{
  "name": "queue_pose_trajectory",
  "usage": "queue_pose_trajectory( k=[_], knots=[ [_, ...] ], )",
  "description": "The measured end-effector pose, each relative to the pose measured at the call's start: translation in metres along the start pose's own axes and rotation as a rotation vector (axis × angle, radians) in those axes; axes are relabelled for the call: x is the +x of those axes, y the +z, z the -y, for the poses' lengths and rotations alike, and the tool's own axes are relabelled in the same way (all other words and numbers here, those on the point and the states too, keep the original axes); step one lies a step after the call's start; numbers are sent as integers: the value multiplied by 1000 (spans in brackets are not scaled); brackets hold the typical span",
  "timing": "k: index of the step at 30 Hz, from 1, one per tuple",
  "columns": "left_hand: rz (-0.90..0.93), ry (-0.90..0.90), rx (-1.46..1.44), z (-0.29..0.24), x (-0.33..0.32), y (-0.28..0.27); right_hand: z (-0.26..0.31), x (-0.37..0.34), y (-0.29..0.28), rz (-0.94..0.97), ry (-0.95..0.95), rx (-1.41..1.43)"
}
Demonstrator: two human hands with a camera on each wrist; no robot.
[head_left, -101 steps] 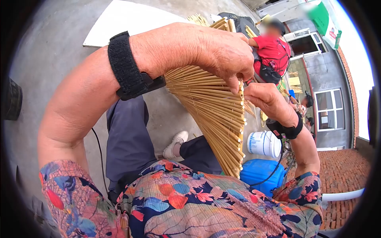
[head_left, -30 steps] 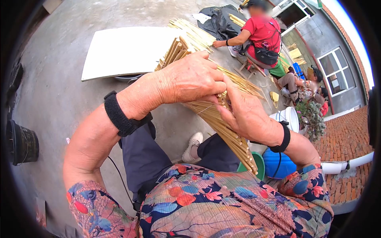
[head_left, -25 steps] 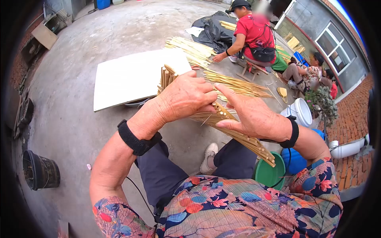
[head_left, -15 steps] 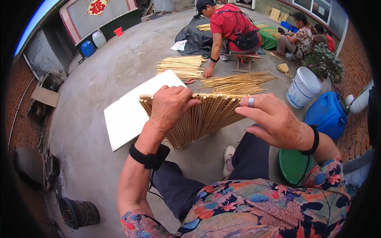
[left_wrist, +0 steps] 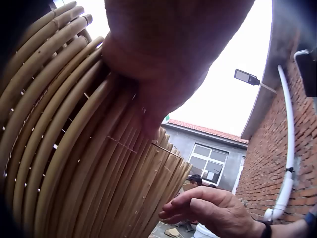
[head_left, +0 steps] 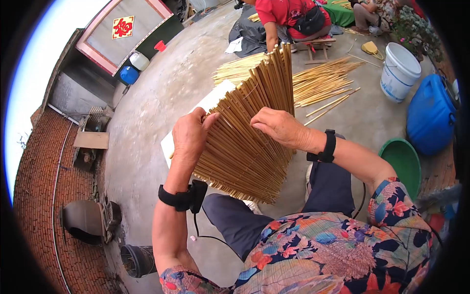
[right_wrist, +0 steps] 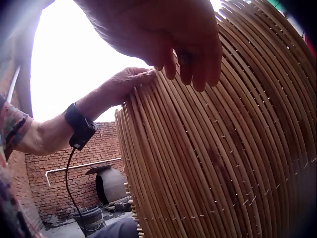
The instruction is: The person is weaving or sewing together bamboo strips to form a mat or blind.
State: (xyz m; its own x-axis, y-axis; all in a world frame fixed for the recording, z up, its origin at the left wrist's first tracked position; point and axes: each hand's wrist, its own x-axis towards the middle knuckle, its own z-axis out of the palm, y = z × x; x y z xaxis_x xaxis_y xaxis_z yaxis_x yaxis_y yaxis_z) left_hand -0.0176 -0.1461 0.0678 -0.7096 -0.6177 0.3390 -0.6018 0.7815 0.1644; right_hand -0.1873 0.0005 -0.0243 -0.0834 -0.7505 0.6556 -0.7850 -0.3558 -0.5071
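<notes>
A stiff reed mat, made of many slim stalks stitched side by side, stands tilted before my lap, its right part rising high. My left hand grips its upper left edge, thumb on the near face; the left wrist view has that hand dark and close over the stalk ends. Close in front of the mat's face, my right hand has loosely bent fingers. Those fingers hang over the stalks in the right wrist view, and nothing shows held in them. Rows of pale stitches cross the stalks.
Behind the mat lie a white board and a pile of loose stalks. A person in red sits beyond. To the right stand a white bucket, a blue drum and a green basin. A black bucket stands lower left.
The mat has swung from edge-on to showing its face, its right part rising. My right hand has left the upper edge and moved left before the face. The head view has turned left.
</notes>
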Motion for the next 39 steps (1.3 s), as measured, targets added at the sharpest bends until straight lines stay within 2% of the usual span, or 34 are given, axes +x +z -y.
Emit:
queue_pose_trajectory(
  k=[2, 3, 6, 7, 8, 10, 15, 17, 18, 20, 21, 22, 24, 28, 30, 31, 32, 34, 36, 37, 38, 39],
  knots=[
    [40, -19, -31, 9, -6, -3, 3, 14, 11, 11, 92, 164],
    [69, -32, -79, 13, -10, -4, 5, 22, 17, 4, 73, 183],
    [33, -48, -93, 20, -21, 0, 17, 35, 31, 70, 174, 364],
    [41, -68, -113, 20, -25, -1, 18, 39, 38, 36, 212, 491],
    [44, -77, -109, 21, -29, 0, 19, 43, 41, 41, 212, 499],
    [21, -70, -136, 23, -34, 2, 25, 51, 43, 142, 355, 663],
    [14, -89, -160, 20, -37, 4, 25, 60, 50, 241, 446, 646],
    [5, -86, -155, 16, -36, 2, 16, 60, 59, 205, 310, 602],
    [29, -98, -139, 13, -34, 0, 19, 63, 53, 205, 314, 599],
    [53, -110, -131, 11, -32, 0, 29, 71, 35, 405, 447, 574],
    [43, -101, -101, 10, -32, 1, 28, 74, 40, 353, 352, 563],
    [31, -93, -70, 9, -32, 2, 26, 72, 40, 356, 353, 555],
    [3, -64, -37, 9, -34, 5, 29, 71, 36, 452, 539, 702],
    [-55, 17, 38, 1, -42, 1, 41, 62, 24, 472, 599, 759],
    [-47, -23, 65, 5, -38, 4, 48, 50, 14, 557, 602, 832],
    [-50, -58, 97, 8, -36, 3, 73, 37, 2, 607, 225, 644],
    [-31, -97, 113, 18, -35, 4, 77, 36, -14, 612, 224, 636],
    [24, -119, -151, 18, -44, -1, 79, 23, -36, 534, 571, 562],
    [-6, -39, -88, 5, -47, -5, 73, 18, -39, 534, 617, 468],
    [15, -50, -85, 2, -43, -3, 69, 14, -36, 473, 232, 158],
    [20, -29, -91, 0, -38, -1, 65, 10, -40, 458, 245, 149],
    [25, -45, -92, 4, -36, -1, 67, 12, -44, 312, 192, 87]
  ],
)
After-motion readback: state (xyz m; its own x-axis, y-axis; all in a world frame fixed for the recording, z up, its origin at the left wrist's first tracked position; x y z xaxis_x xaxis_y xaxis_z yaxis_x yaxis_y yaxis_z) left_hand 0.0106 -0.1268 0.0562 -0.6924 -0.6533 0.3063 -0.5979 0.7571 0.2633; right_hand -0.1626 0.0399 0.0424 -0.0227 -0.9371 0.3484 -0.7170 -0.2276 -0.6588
